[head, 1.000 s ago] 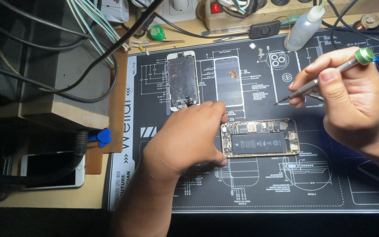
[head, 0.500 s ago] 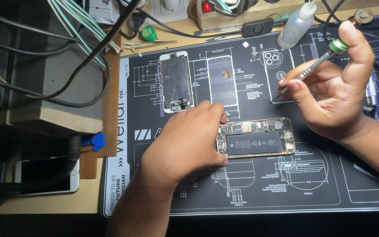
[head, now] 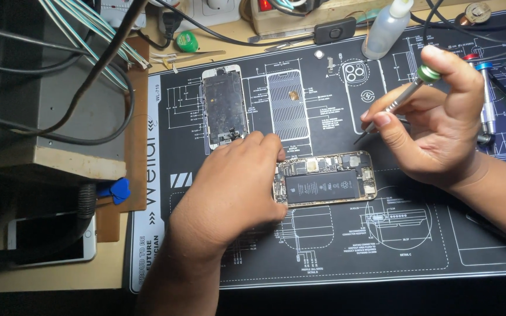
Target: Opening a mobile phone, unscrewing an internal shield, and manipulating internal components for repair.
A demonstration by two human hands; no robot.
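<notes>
phone body (head: 325,186), opened and lying flat with its insides up, sits in front of you near the middle of the mat: a gold-edged frame, a black battery filling most of it, and small boards and metal shields along its upper edge and right end. your left hand (head: 235,187) lies palm down over the phone's left end, fingers curled onto its edge, pinning it to the mat. your right hand (head: 440,126) is raised above and to the right of the phone, apart from it, thumb and fingers closed around a slim screwdriver (head: 395,104) with a green cap; its tip slants down to the left and hangs just over the mat.

the surface is a black repair mat (head: 382,257) printed with white line drawings, laid on a wooden bench (head: 60,281) in dim, warm light.

behind your left hand lies a detached screen panel (head: 225,106), face down with a white border. a clear squeeze bottle (head: 386,29) stands at the mat's far edge, and 2 more drivers (head: 486,93) lie to the right of your right hand. thick cables (head: 89,76) cross the left side, with another phone (head: 54,239) and a blue pry tool (head: 115,190) below them.
</notes>
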